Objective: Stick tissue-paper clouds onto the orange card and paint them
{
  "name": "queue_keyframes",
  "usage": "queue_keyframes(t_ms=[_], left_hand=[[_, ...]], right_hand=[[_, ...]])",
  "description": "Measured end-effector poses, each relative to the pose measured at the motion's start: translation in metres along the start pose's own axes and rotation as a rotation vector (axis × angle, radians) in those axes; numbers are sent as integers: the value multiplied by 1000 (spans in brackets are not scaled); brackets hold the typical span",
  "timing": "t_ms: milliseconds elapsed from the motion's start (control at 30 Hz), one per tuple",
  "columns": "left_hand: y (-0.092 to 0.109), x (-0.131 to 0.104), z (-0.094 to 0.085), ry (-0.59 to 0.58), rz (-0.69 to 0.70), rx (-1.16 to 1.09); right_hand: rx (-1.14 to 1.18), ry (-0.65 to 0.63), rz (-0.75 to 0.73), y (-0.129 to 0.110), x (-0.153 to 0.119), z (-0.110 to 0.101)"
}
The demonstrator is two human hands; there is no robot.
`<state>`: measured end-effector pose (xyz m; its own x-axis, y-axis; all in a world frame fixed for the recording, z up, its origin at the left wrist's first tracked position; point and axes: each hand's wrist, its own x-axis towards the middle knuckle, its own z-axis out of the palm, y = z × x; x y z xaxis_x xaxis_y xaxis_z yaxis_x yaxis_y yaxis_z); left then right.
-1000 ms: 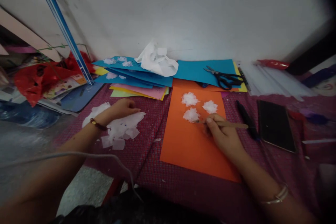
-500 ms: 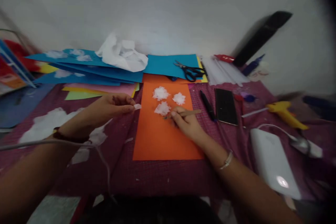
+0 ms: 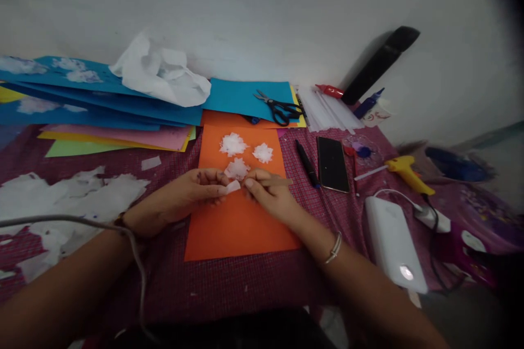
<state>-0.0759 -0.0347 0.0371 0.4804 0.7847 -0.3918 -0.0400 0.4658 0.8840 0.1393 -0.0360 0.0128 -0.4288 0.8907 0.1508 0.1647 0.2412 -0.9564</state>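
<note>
Over the orange sheet (image 3: 241, 229), my left hand (image 3: 196, 191) pinches a small white piece of tissue paper (image 3: 233, 186). Close beside it, my right hand (image 3: 270, 194) is closed around a thin tan stick (image 3: 278, 181), whose tip is hidden between the two hands. Just beyond the fingertips lies a ruffled white paper tuft (image 3: 237, 168) on the orange sheet. A second white tuft (image 3: 233, 144) is above it, and a smaller tuft (image 3: 262, 153) sits to the right.
Torn white paper (image 3: 82, 202) lies at the left. Behind are blue sheets (image 3: 249, 98) with black scissors (image 3: 282, 112) and crumpled white paper (image 3: 159, 73). To the right are a marker (image 3: 307, 163), a phone (image 3: 333, 164), a white power bank (image 3: 395, 242) and a yellow glue gun (image 3: 407, 173). A cable (image 3: 135, 251) crosses my left forearm.
My left hand has moved right with its tissue piece, from beside the orange sheet to over it, meeting my right hand. The camera view has shifted, so the table things appear further left.
</note>
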Motion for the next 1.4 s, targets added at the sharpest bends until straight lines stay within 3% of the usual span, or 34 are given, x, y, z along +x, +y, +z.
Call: queue_keyframes(t_ms=[133,300,400,533,633,867,1000,1100,1267,1400], left_hand=[[2,-3,11,-66,2,85],[2,-3,18,-48,27,160],[1,-2,24,4,142,245],[-1,-2,29,175,316,476],[1,-2,23,272,367,488],[5,7,-17,502,356,404],[3,12,-25,497,318,459],[0,14,-24,463,364,503],[-4,15,-17,382,403,513],[-12,18,-12,225,368,625]], right_hand=[[4,-67,-8,-6,-2,0],[-41,-51,29,-10,-3,3],[-58,-15,34,-9,-2,6],[-35,-5,26,-7,-2,9],[-20,-5,39,-8,-3,6],[-34,89,61,-7,-1,-10],[-39,25,53,-2,1,-6],[-32,-24,62,2,2,-2],[3,83,116,7,5,-3],[35,100,123,8,6,-3]])
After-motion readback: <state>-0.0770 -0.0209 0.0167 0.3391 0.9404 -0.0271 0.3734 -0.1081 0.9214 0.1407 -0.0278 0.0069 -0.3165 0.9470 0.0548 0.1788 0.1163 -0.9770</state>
